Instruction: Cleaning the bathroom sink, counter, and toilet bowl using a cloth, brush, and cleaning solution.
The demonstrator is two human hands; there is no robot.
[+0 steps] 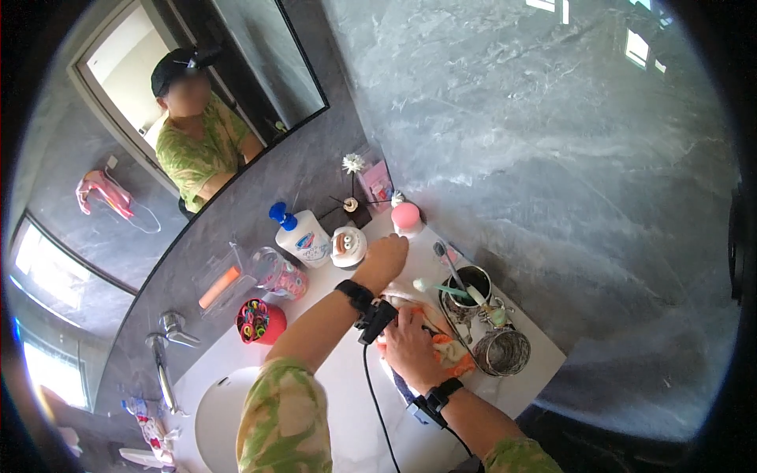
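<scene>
My left hand (385, 260) reaches across the white counter, near a round jar with a pink lid (406, 217) and a white figure-shaped pot (348, 247). Its back faces me and its fingers are hidden, so whether it holds anything does not show. Closer in, my right hand (412, 347) bears down on a crumpled orange and white cloth (453, 353), its fingers bent into the fabric. Just right of the cloth stands a metal holder with two cups (503, 352); toothbrushes (453, 268) lean out of the far cup. Both wrists wear black straps with devices.
Along the back stand a soap pump bottle (303, 239), a clear tub with pink contents (280, 276) and a red cup of hair ties (261, 322). A small flower diffuser (355, 209) sits in the corner. The faucet (163, 366) and basin (225, 418) are at left; a cable hangs from my left wrist.
</scene>
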